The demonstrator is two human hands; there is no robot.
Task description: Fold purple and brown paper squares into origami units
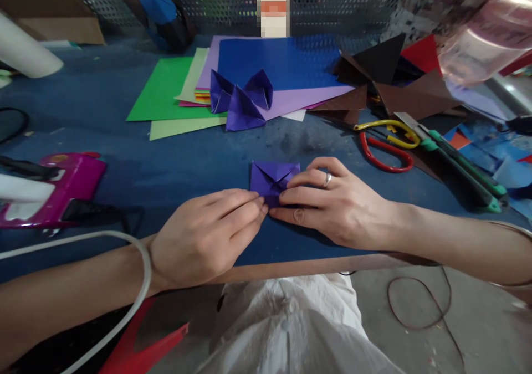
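Observation:
A small folded square of purple paper (266,175) lies flat on the blue tabletop, its creases meeting near its middle. My left hand (210,232) has its fingers pressed together at the lower left edge of the paper. From the other side, my right hand (338,205), with a ring on one finger, lies with fingers stretched over the paper's right part. My fingers cover its lower and right parts. Farther back, folded purple paper shapes (246,108) with raised points rest on a stack of coloured sheets.
Blue sheets (274,58) and green sheets (160,83) lie at the back. Scissors with red and yellow handles (388,163) and a green-black utility knife (457,166) lie right, near brown paper scraps (411,97). A magenta power strip (78,180) and a white cable (147,263) are left.

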